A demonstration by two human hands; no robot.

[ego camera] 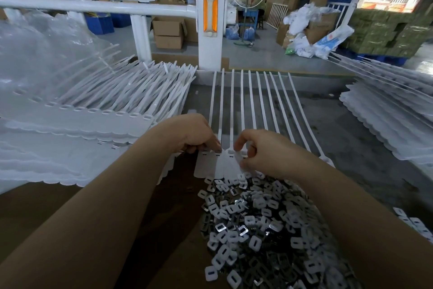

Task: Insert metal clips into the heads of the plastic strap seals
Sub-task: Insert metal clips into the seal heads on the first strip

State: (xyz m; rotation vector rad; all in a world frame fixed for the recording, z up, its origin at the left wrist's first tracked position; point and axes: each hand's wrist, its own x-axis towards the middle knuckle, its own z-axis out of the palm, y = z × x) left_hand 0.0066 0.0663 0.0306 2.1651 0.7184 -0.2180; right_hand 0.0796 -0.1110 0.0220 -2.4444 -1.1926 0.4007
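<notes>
Workbench: white strap seals [232,162] fanned; both hands pinch heads; clips [257,223] heaped.

Two bare arms reach over a brown table [70,213]. A row of white strap seals [230,110] lies flat in the middle, with the thin tails pointing to the far edge. The left hand [189,134] presses curled fingers down on the heads [210,164] of the seals. The right hand [264,150] pinches something small just above a head; it is too small to tell. A big pile of shiny metal clips [260,230] sits by the near edge. Stacks of more seals [112,98] lie at the left and right sides.
</notes>
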